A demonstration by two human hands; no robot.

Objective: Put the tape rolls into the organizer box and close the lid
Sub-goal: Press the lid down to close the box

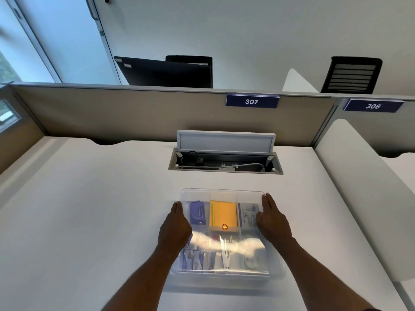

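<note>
1. Two hands frame the box [224, 194] on our desk [89, 221]: in the head view, our left hand [176, 223] lies against its left side and our right hand [272, 218] against its right side.
2. Our fingers [268, 202] are stretched out flat and close together, palms turned in toward the box; they curl round nothing, and whether they press on the walls we cannot tell.
3. The box sits near the desk's front edge, just before the open cable hatch [224, 162].
4. Through the clear plastic we see a purple item [197, 213], an orange pad [223, 215] and a labelled packet [248, 214].
5. A pale round shape, perhaps a tape roll [250, 262], lies in the near right compartment.
6. Glare hides whether a lid is on.
</note>
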